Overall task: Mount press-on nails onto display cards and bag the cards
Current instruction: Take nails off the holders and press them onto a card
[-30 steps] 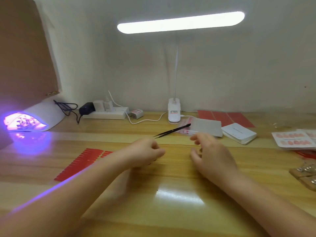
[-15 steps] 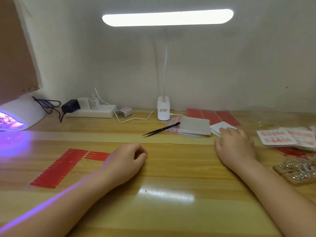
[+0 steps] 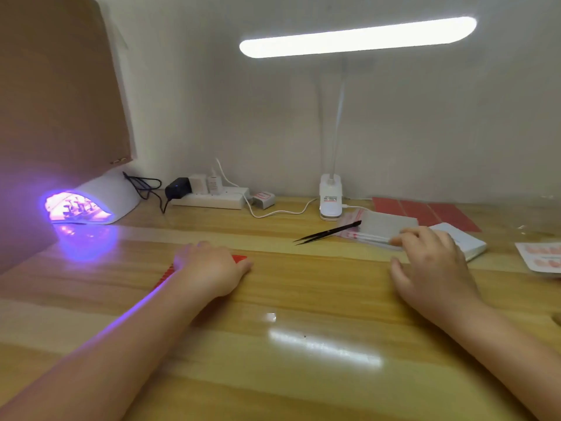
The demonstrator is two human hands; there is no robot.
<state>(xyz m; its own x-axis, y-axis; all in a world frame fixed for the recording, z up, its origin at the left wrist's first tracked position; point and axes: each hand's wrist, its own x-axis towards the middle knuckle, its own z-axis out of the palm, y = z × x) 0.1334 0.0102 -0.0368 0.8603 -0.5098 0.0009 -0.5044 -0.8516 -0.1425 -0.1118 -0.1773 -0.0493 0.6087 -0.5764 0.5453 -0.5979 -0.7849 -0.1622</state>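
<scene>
The left hand (image 3: 209,268) lies palm down on the wooden bench (image 3: 303,375), covering part of the red strip sheet (image 3: 239,258); its fingers look loosely curled and grasp nothing that shows. The right hand (image 3: 431,268) reaches toward the stack of clear bags (image 3: 385,226), its fingers (image 3: 397,240) relaxed and spread, touching the near edge of the stack. Black tweezers (image 3: 329,232) rest with their handle end on the bags and their tips on the bench. A card with mounted nails (image 3: 542,256) lies at the right edge. A white box (image 3: 464,241) sits just behind the right hand. A UV lamp (image 3: 85,205) glows purple at left.
</scene>
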